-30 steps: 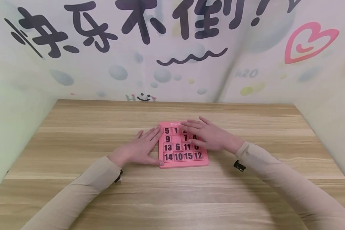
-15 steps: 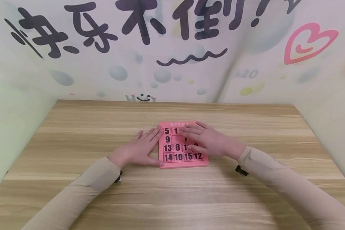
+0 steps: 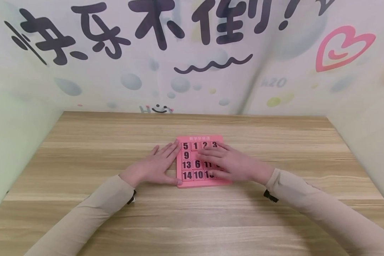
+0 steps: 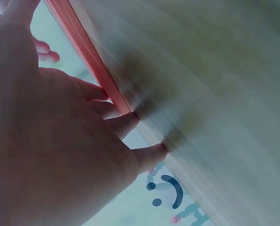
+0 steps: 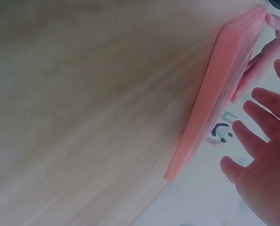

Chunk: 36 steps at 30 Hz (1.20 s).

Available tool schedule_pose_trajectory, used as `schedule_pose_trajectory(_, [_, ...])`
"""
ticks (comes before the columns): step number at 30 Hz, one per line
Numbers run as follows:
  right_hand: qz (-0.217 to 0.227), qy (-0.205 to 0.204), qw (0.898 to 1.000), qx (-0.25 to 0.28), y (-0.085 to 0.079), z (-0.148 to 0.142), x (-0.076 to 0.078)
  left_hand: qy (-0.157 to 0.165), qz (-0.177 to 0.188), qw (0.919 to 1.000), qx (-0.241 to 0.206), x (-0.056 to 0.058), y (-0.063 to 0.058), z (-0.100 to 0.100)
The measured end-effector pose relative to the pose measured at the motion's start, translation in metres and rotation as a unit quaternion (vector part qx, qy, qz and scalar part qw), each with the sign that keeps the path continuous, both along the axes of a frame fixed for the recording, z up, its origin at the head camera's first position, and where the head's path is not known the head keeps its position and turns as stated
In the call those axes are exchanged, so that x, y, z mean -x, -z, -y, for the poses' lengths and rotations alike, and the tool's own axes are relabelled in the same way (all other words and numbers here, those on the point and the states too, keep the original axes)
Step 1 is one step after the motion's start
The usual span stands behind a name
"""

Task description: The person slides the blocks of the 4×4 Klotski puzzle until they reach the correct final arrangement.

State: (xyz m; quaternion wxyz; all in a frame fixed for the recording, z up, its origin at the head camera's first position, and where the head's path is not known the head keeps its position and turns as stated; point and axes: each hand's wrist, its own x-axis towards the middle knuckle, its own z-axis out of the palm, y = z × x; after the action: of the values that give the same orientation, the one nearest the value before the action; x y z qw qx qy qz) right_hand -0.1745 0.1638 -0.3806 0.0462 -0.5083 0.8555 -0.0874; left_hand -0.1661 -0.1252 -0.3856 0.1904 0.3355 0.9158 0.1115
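Note:
A pink number sliding puzzle (image 3: pixel 204 184) lies flat on the table, its black-numbered tiles in a square grid. Tiles 5, 1, 2 and 3 form the top row; a gap shows right of tile 9 (image 3: pixel 186 155). My left hand (image 3: pixel 155 165) touches the puzzle's left side, thumb at the near corner and straight fingers at the far one. In the left wrist view its fingertips meet the frame's edge (image 4: pixel 95 61). My right hand (image 3: pixel 235 163) is over the right half, fingers extended and spread, hiding several tiles. The right wrist view shows those fingers (image 5: pixel 248 139) above the face.
The wood-grain table (image 3: pixel 115 131) reaches back to a white wall sheet (image 3: pixel 131 96) with large dark characters and a pink heart. Side walls rise at left and right. A black wrist strap (image 3: pixel 271 196) shows below the right sleeve.
My right hand has drifted toward the near edge of the puzzle, uncovering tiles 2 and 3 and covering more of the lower rows. The left hand has stayed put.

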Motion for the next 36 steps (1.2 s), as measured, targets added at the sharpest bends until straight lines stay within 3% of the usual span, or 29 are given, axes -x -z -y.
schedule_pose_trajectory(20, [0.002,-0.014,0.999,-0.034,0.005,0.001,-0.021,-0.002,0.0,1.0,0.003,0.0,0.001,0.0])
schedule_pose_trajectory(36, [0.023,0.003,0.999,-0.026,0.006,0.0,-0.018,-0.004,0.004,1.0,-0.001,0.0,-0.002,-0.002])
